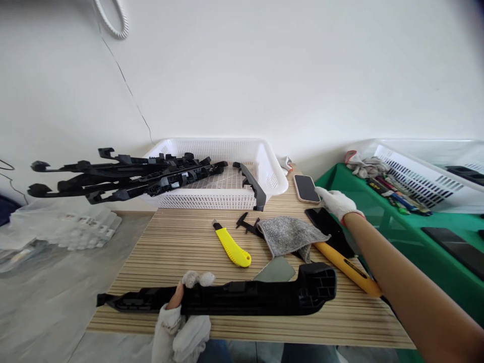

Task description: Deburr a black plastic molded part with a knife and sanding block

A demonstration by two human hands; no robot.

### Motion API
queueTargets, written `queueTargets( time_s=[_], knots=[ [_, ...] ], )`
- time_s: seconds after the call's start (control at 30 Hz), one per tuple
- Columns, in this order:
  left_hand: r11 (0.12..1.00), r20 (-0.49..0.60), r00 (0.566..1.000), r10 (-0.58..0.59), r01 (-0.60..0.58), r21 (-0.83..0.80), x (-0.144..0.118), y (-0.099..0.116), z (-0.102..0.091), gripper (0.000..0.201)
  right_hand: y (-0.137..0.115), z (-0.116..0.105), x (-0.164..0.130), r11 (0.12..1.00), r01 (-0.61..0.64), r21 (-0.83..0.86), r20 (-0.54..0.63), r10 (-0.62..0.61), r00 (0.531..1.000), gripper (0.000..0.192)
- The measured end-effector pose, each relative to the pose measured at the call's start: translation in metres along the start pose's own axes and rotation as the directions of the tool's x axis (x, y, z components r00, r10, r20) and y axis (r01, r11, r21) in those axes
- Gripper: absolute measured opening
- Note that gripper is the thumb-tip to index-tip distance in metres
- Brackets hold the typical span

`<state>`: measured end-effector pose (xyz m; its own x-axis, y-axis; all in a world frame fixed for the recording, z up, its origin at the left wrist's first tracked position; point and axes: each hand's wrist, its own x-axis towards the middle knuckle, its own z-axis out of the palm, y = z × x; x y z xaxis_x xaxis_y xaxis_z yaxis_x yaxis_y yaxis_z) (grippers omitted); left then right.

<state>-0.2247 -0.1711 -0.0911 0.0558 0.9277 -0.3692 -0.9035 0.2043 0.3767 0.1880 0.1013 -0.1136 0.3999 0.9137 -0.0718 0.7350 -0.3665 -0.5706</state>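
Observation:
My left hand (185,322), in a white glove with the thumb bare, is closed around a long black plastic part (245,297). The part lies level across the front of the table, its ribbed block end at the right. My right hand (338,204), also gloved, reaches to the table's right side with a finger stretched out at the edge of a phone in a light case (306,188). Whether it touches the phone I cannot tell. Below that hand lies a dark phone (328,229). A yellow utility knife (232,247) with its blade out lies mid-table.
Several black parts (128,176) overhang the left of a white basket (212,198). A grey cloth (289,234) covers part of a black caliper (247,225), beside a yellow handle (348,269). On the right, a green surface (393,242) bears markers (397,194), gloves and another basket.

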Motion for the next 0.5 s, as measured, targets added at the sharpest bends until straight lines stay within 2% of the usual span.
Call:
queueTargets(
  time_s=[0.07,0.17,0.27,0.4,0.5],
  knots=[
    [1.000,0.030,1.000,0.008,-0.008,-0.003,-0.001,0.000,-0.007,0.017,-0.012,0.000,-0.003,0.985,-0.047,-0.169,0.041,0.055,0.998,0.062],
    [0.999,0.013,0.999,0.038,-0.038,0.002,-0.002,0.001,-0.020,0.018,-0.030,0.005,-0.010,0.937,-0.072,-0.342,0.110,0.116,0.987,0.079],
    [0.999,0.035,0.999,0.036,-0.036,-0.015,-0.001,0.001,-0.023,0.019,-0.045,0.008,-0.018,0.931,-0.075,-0.358,0.109,0.122,0.987,0.087],
    [0.999,0.214,0.977,-0.012,0.023,-0.049,0.002,-0.002,-0.010,0.020,-0.057,0.007,-0.027,0.930,-0.106,-0.353,0.084,0.145,0.986,0.088],
    [0.997,0.276,0.961,-0.024,0.045,-0.069,0.001,-0.003,-0.005,0.020,-0.065,0.006,-0.031,0.931,-0.128,-0.342,0.080,0.165,0.983,0.091]
  ],
)
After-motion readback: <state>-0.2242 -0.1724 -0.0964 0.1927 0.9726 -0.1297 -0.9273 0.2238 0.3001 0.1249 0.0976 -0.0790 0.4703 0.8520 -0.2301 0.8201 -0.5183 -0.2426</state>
